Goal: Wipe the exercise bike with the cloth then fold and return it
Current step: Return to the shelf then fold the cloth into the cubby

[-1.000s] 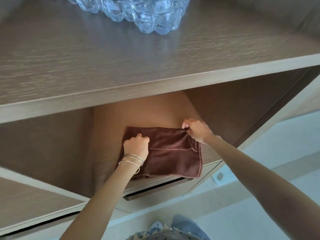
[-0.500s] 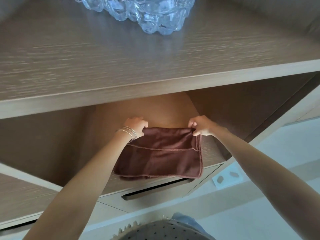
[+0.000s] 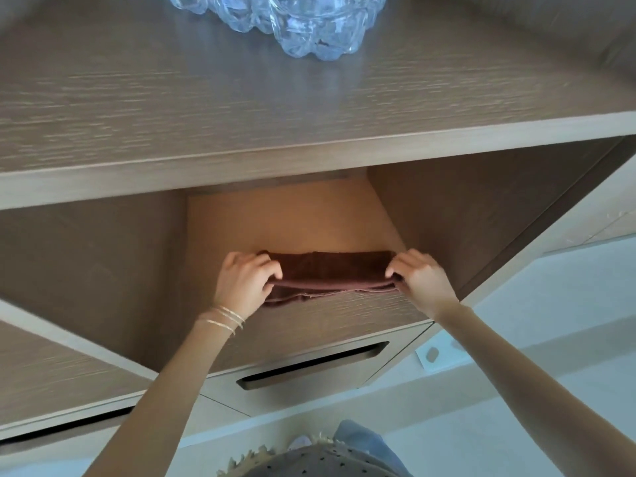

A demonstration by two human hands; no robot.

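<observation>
Folding: cloth (image 3: 330,270) is being doubled over inside the open cubby, on the lower shelf (image 3: 327,321) near its front edge.
Cloth: dark brown, already several layers thick; top layer bowed up between the hands, lower hems lying on the shelf, one pale stitched edge showing toward the front.
Left hand (image 3: 242,285): fingers curled tight over the cloth's left end, thumb under the raised layer, pinching it. Thin bangles (image 3: 225,320) on the wrist.
Right hand (image 3: 421,282): fingers closed on the right end, same pinch, knuckles up.
Position: cloth spans roughly the middle of the shelf width, clear of both side walls and well short of the back panel (image 3: 292,218).
Above: top board (image 3: 241,98) with a clear glass bowl (image 3: 292,22) near its back edge, not involved.
Below: drawer front with slot handle (image 3: 311,368), closed.
Done (judgement): wiping looks finished, no bike in view; fold mostly complete.
Left: lay the raised layer flat, square the edges, let go. Whether this cubby is the cloth's return spot, cannot tell; if so, nearly finished.
Risk: layers slipping out of line on release.
</observation>
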